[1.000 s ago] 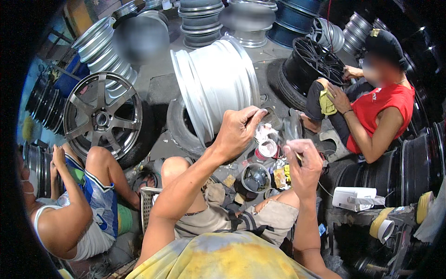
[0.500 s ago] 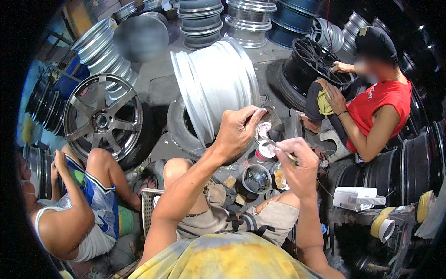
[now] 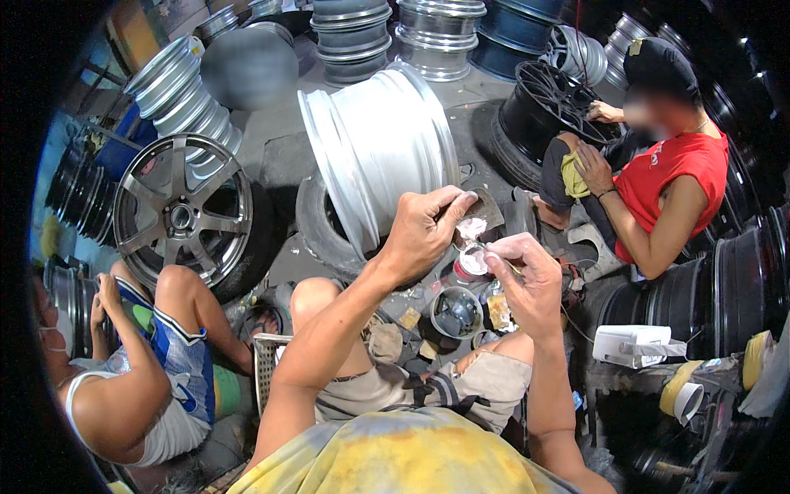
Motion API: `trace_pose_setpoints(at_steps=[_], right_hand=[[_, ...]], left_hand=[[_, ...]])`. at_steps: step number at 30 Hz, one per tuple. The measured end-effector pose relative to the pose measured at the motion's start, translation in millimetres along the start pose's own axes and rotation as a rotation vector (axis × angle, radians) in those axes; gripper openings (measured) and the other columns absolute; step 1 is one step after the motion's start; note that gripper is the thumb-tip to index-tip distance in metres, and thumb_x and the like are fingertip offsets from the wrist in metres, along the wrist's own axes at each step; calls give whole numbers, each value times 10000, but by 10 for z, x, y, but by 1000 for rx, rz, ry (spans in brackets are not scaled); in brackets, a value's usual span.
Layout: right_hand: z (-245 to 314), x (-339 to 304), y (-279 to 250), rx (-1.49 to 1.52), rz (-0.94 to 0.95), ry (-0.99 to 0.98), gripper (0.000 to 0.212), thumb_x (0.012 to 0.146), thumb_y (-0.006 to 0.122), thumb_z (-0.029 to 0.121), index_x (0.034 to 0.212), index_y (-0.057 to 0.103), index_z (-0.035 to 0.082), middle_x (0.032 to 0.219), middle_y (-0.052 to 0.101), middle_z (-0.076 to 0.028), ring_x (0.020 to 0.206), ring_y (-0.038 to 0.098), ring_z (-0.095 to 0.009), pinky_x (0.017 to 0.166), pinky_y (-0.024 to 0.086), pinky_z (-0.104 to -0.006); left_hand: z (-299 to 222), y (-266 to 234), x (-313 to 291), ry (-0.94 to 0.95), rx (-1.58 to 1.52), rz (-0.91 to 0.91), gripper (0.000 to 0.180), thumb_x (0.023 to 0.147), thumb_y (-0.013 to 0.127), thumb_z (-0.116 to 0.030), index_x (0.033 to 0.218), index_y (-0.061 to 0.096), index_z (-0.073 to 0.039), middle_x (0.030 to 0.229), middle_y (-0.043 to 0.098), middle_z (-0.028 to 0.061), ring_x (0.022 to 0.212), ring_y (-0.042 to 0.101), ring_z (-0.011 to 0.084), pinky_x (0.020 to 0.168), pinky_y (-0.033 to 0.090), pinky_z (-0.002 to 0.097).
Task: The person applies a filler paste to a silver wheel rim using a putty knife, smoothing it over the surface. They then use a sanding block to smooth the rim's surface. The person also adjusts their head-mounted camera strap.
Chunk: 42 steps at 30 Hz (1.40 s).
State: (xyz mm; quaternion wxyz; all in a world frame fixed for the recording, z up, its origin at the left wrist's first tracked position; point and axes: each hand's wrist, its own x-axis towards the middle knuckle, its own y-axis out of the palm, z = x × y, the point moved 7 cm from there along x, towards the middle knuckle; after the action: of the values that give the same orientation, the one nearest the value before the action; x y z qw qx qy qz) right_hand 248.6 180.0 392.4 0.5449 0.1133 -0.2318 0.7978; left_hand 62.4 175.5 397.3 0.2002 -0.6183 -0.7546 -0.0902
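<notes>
My left hand [image 3: 428,224] pinches the edge of a thin dark flat plate [image 3: 492,211]. A dab of whitish-pink paste [image 3: 470,227] lies on that plate. With bent fingers, my right hand [image 3: 529,276] grips a small thin tool, its tip at the paste; its exact kind is too small to make out. Just under the plate stands an open tin [image 3: 471,264] of pale paste with a reddish side. Beyond my hands, a large silver wheel rim [image 3: 378,148] rests on its side upon a tire [image 3: 317,218].
A tub [image 3: 455,314] with dark contents stands below my hands. At left, a person in a white top [image 3: 164,412] sits near a grey spoked wheel [image 3: 183,216]. A person in a red shirt [image 3: 676,185] sits right, touching a black wheel [image 3: 568,107]. Stacked rims [image 3: 440,37] line the back.
The plate in my left hand has turned, so more of its face and paste shows. My right hand has shifted slightly up and left, bringing the tool to the paste.
</notes>
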Motion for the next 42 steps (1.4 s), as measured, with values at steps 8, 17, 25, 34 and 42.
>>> trace_pose_setpoints(at_steps=[8,17,25,34,42], right_hand=[[-384,-85,-17,306,-69,215,87,1003,652,87,1008,653,-1,921,734,-78,732,657,-86,604,494,-209],[-296,-177,55,344,-108,122,62,968,691,48,989,664,-3,958,715,-81,799,654,-100,693,512,-222],[-103,-108,19,24,-156,-122,97,857,765,-28,933,707,-10,966,703,-104,831,659,-143,710,520,-273],[-168,-109,-85,163,-195,-14,65,925,714,-11,986,694,-13,975,704,-91,837,657,-101,711,520,-229],[-312,-55,38,314,-115,116,88,977,676,40,1037,685,-24,901,713,-70,741,648,-73,625,510,-220]], left_hand=[[59,-6,2,54,33,-14,263,1036,629,-178,908,700,40,566,516,-47,484,457,19,424,333,256],[5,-115,19,188,195,-103,225,1031,618,-136,939,712,47,578,543,4,497,468,29,437,351,262],[24,-86,21,64,161,-96,208,1008,646,-136,906,702,36,567,524,108,526,428,66,473,371,299],[28,-35,0,26,42,-55,211,1013,644,-137,917,701,42,561,499,56,552,417,45,470,360,285],[69,29,-19,29,37,39,290,1048,610,-208,917,710,30,583,590,-22,449,505,24,390,365,241]])
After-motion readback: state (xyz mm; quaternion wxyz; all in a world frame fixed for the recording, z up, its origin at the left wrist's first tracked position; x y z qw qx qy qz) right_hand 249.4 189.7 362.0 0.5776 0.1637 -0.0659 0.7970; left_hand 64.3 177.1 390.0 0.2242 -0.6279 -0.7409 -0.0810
